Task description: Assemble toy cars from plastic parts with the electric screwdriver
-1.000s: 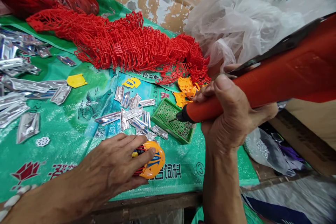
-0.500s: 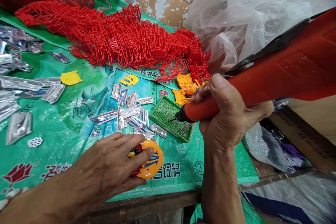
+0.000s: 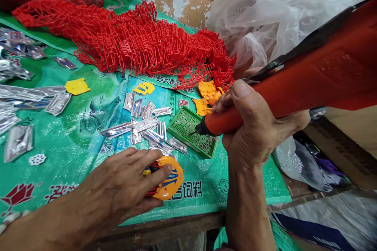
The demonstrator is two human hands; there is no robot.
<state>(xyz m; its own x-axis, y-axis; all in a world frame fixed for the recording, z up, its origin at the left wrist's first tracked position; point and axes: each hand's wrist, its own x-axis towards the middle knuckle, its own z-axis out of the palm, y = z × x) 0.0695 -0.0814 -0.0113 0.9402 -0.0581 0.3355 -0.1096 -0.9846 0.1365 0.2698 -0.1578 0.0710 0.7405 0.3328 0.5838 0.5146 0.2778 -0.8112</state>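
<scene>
My left hand (image 3: 126, 180) is wrapped over an orange toy part (image 3: 169, 180) with blue markings, resting on the green sheet near the front edge. In my right hand (image 3: 253, 125) is a red electric screwdriver (image 3: 309, 70), gripped near its black nose and pointing down to the left. Its thin bit is over the green perforated tray (image 3: 176, 130), which holds many small screws (image 3: 207, 144). Whether the bit touches a screw cannot be made out. Silver and blue pieces (image 3: 147, 123) lie just left of the tray.
Red plastic frames (image 3: 132, 43) form a long heap across the back. Orange parts (image 3: 207, 92) sit behind the tray. More silver pieces (image 3: 22, 94), yellow pieces (image 3: 77, 86) and a white wheel (image 3: 37, 159) lie left. Clear plastic bags (image 3: 265, 19) stand at the back right.
The screwdriver and my right hand have shifted very slightly left and up over the tray. My left hand keeps its hold on the orange toy part.
</scene>
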